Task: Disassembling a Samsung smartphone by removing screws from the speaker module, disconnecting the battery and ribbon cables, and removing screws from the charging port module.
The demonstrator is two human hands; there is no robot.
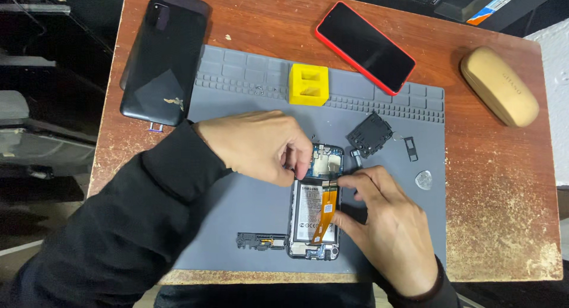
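An opened phone (314, 216) lies face down on the grey work mat (249, 207), its battery, orange flex cable and top circuit board exposed. My left hand (258, 145) hovers over the phone's upper left, fingers pinched together at the board; whether a small part or tool sits between them is hidden. Along the phone's right edge rests my right hand (385, 222), with thumb and fingers pressing against the frame and steadying it.
On the mat are a yellow block (308, 84), a black plastic cover (370, 134), a small tray part (411, 148), a pick (423, 179) and a black bottom piece (261, 241). A black back cover (163, 59), a red phone (364, 45) and a tan case (499, 86) lie on the wooden table.
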